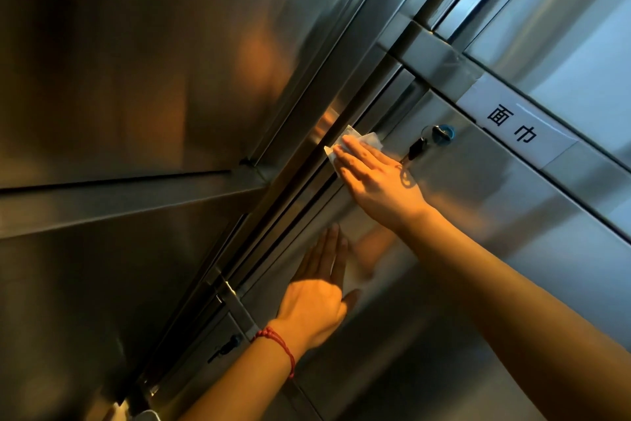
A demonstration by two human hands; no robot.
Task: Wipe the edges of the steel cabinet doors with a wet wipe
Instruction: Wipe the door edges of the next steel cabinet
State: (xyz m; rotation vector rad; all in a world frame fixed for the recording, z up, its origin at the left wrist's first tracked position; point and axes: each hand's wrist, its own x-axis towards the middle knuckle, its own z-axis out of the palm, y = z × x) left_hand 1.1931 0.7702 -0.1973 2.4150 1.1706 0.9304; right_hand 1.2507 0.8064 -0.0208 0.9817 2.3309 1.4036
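A brushed steel cabinet door (478, 216) fills the middle and right of the tilted view. My right hand (375, 178) lies flat, fingers together, pressing a white wet wipe (362, 140) against the door's left edge, beside the dark gap between the doors. Only the wipe's top corners show past my fingertips. My left hand (317, 294) rests flat and spread on the same door lower down, holding nothing. A red string bracelet circles my left wrist.
A lock with a blue ring and a hanging key (440, 135) sits just right of my right hand. A white label with two black characters (512, 125) is stuck on the frame bar above. Another lock (228, 345) sits on the lower door. A steel door (136, 79) lies left.
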